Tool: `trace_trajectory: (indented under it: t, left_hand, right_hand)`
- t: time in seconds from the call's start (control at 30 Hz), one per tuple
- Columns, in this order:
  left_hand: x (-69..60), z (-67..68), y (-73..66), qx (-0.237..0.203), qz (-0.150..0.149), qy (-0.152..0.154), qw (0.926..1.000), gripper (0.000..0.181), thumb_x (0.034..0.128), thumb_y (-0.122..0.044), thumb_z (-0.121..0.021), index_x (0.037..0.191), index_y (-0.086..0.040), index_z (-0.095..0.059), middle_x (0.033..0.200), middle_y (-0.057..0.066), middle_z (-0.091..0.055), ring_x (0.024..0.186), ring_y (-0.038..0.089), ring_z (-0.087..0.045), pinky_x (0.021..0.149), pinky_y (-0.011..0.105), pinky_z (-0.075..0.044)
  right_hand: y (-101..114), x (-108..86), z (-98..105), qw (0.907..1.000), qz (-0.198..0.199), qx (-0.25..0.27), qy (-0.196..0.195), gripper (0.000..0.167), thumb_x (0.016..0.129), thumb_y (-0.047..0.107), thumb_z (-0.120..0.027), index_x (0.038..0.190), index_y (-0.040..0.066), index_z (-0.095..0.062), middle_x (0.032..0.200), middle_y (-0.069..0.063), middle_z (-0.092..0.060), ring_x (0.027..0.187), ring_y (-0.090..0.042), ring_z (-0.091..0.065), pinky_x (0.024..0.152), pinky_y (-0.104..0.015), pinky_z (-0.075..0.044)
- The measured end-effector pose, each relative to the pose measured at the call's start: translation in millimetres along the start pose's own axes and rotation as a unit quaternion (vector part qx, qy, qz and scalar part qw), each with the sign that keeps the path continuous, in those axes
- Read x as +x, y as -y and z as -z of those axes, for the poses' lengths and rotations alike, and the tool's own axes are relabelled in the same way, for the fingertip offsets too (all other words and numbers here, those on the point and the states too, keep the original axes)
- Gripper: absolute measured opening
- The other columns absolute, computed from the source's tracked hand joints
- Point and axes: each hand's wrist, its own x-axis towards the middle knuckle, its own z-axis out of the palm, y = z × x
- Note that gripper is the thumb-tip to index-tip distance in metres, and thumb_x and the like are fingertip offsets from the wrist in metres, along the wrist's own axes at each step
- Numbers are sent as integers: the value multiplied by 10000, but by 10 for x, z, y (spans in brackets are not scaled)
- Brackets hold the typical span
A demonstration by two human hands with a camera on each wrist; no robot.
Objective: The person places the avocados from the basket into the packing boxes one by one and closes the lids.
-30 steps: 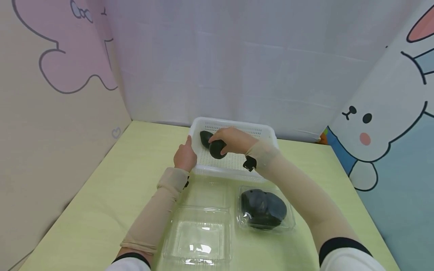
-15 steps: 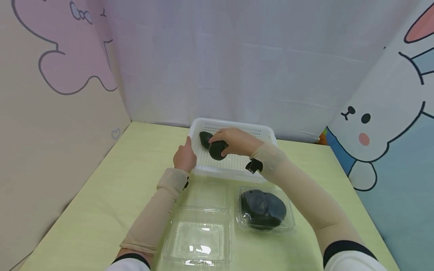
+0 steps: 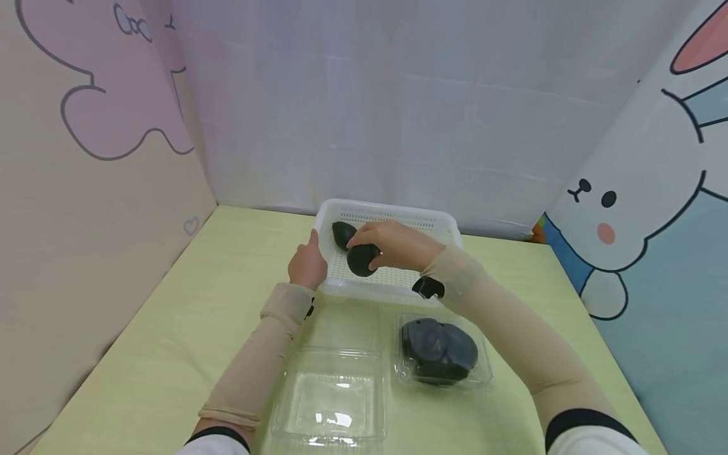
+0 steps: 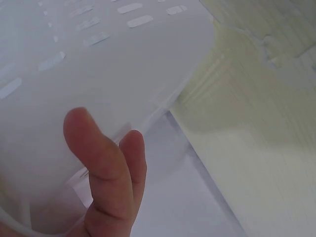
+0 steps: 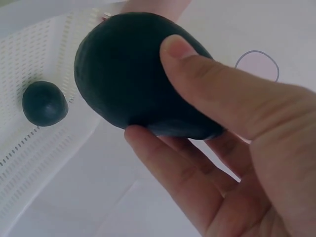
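Note:
At the white plastic basket's (image 3: pixel 392 294) left side, my left hand (image 3: pixel 308 263) grips the rim. In the left wrist view, the thumb (image 4: pixel 101 163) lies against the basket wall. A smooth dark green avocado (image 3: pixel 361 260) is held in my right hand (image 3: pixel 398 243) above the basket. The right wrist view shows the thumb across that avocado (image 5: pixel 133 74) and the fingers beneath it. Another avocado (image 3: pixel 343 234) lies in the basket's left part.
In front of the basket, a clear plastic clamshell box (image 3: pixel 330 404) lies with its lid opened out. To its right stands a second clear box (image 3: pixel 483 373) packed with avocados (image 3: pixel 438 351). A white curtain wall (image 3: pixel 364 126) rises behind the yellow table (image 3: pixel 170 322).
My right hand and its avocado have shifted slightly toward the basket's front. The left hand keeps its place on the basket, and the whole view has drifted a little.

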Motion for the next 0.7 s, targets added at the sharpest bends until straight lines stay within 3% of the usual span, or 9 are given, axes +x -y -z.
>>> trace_trajectory:
  t: [0.7]
  left_hand:
    - [18,-12,6,25,4,20,10000,694,936,-80,-508,1553,-88,-190,1132,259,-565,879,316,-565,718,458,-521]
  right_hand:
    - [190,-133,-8,9991,300,-284,-55,522,786,78,-793,1281,117,-633,1278,-57,-604,1200,-210,-552,967,-305,-487]
